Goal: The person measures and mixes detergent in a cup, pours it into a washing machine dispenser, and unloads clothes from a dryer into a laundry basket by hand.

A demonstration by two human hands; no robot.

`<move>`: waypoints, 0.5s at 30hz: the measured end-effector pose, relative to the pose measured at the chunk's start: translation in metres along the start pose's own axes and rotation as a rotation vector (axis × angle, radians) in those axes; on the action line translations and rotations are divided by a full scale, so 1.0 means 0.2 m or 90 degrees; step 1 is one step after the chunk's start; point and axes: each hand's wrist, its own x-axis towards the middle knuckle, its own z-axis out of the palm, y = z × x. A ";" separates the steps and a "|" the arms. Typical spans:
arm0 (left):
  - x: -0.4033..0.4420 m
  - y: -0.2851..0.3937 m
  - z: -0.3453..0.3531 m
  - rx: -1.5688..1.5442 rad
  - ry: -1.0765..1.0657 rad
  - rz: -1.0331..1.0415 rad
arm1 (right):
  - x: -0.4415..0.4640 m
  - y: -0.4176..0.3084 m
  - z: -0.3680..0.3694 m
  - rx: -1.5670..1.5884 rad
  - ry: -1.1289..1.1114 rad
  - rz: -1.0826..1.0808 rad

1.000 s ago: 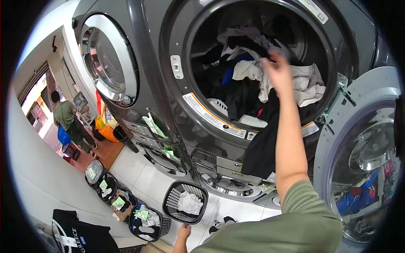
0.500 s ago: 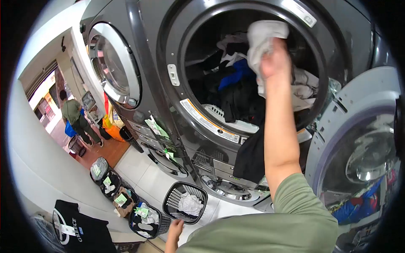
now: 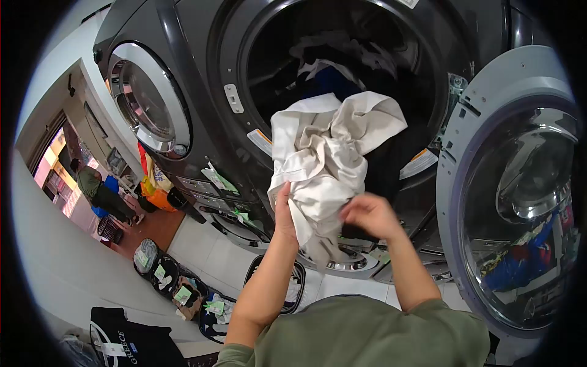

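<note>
A bunched off-white cloth (image 3: 330, 165) hangs in front of the open dryer drum (image 3: 244, 67). My left hand (image 3: 285, 214) is closed on its left edge, thumb in front. Against its lower right side is my right hand (image 3: 370, 215), blurred by motion, its fingers bent at the fabric; whether they grip it cannot be made out. Behind the cloth, dark, blue and pale clothes (image 3: 336, 76) lie inside the drum. Below, a black basket (image 3: 299, 290) is partly hidden by my left forearm.
The round dryer door (image 3: 452, 177) stands open at the right. Filled baskets (image 3: 183, 293) line the floor at the left. A black shirt (image 3: 137, 339) hangs at the lower left. Another person (image 3: 101, 189) stands near the doorway.
The off-white cloth has come out of the drum toward me. My left hand has risen from beside the basket to the cloth, and my right hand has lowered from the drum opening.
</note>
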 end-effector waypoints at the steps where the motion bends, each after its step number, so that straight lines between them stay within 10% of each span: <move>1: -0.01 -0.01 -0.02 0.153 0.071 0.024 | 0.01 0.15 -0.05 0.112 0.170 -0.087; 3: -0.01 -0.06 -0.10 0.456 0.213 0.065 | 0.03 0.04 -0.04 -0.007 0.334 -0.147; 5: -0.05 -0.05 -0.16 0.665 0.018 0.083 | 0.06 -0.14 0.06 -0.053 0.326 -0.147; 7: -0.11 -0.06 -0.01 0.584 -0.031 0.194 | 0.09 -0.22 0.08 -0.316 0.343 -0.170; 9: -0.18 0.05 0.04 0.070 0.006 0.013 | 0.15 -0.27 0.09 -0.387 0.345 -0.191; 13: -0.38 0.18 0.05 0.238 -0.055 0.135 | 0.29 -0.24 0.05 -0.794 0.288 -0.235; 15: -0.47 0.30 0.08 0.224 0.112 0.090 | 0.34 -0.20 0.08 -0.572 0.282 -0.281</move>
